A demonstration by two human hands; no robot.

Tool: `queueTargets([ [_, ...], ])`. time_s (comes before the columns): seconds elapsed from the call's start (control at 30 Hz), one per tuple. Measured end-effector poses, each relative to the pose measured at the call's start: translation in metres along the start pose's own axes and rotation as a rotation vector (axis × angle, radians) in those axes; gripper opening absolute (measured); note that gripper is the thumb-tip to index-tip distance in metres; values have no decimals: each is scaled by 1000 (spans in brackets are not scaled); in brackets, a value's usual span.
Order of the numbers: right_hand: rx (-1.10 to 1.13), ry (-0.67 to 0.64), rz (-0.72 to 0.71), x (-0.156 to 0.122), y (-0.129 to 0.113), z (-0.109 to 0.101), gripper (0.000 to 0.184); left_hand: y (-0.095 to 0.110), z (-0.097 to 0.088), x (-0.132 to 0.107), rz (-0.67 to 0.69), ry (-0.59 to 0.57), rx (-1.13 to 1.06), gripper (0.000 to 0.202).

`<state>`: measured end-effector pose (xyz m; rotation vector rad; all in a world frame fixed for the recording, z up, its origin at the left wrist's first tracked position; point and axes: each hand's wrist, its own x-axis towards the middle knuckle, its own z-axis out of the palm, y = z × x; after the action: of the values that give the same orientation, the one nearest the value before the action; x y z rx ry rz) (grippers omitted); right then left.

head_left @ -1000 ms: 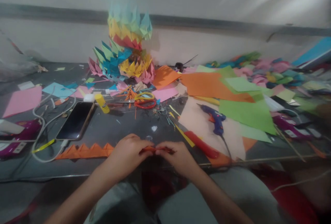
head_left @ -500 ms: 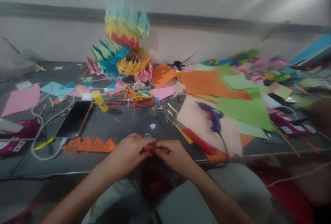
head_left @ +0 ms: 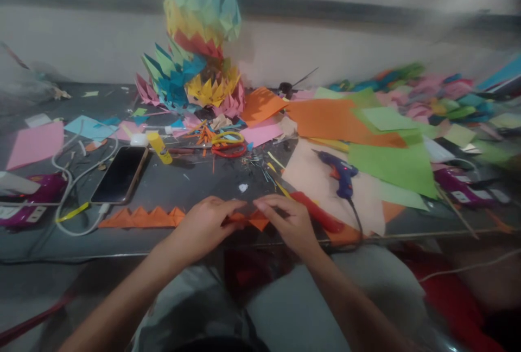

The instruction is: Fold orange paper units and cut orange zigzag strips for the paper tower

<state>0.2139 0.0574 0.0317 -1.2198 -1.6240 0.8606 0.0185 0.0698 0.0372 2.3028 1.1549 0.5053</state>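
Near the table's front edge, my left hand pinches one end of a small orange folded paper between thumb and fingers. My right hand has closed its fingertips on the paper's other end, where a pointed corner shows below them. Part of the paper is hidden by the fingers. Beside my left wrist lies a row of orange folded paper triangles; its right end reaches behind that hand. A red-handled tool rests just right of my right hand.
A blue glue gun lies on pale paper at the right, its cord hanging over the edge. A phone with a white cable is at the left. Scissors, a glue stick and a colourful folded-paper stack stand farther back.
My hands have drawn slightly apart, and more of the orange folded paper shows between them. The camera view has shifted a little, so the table sits higher in the picture.
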Motion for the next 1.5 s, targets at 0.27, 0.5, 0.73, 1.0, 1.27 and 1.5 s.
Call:
queueTargets([
  [0.27, 161, -169, 148, -2, 3, -1, 25, 1, 2, -3, -12, 13, -111, 31],
  [0.5, 263, -206, 320, -1, 9, 1, 38, -1, -6, -6, 39, 204, -84, 32],
  [0.73, 245, -129, 334, 2, 7, -2, 30, -7, -22, -11, -91, 309, -110, 27],
  [1.0, 243, -129, 336, 1, 9, -1, 27, -7, -17, -12, -130, 145, -169, 28],
  [1.27, 183, -145, 300, 0, 12, 0, 28, -8, -14, -12, -37, 113, -98, 22],
  [1.5, 139, -157, 270, -1, 10, 0, 23, -8, -9, -21, 19, 248, -149, 24],
])
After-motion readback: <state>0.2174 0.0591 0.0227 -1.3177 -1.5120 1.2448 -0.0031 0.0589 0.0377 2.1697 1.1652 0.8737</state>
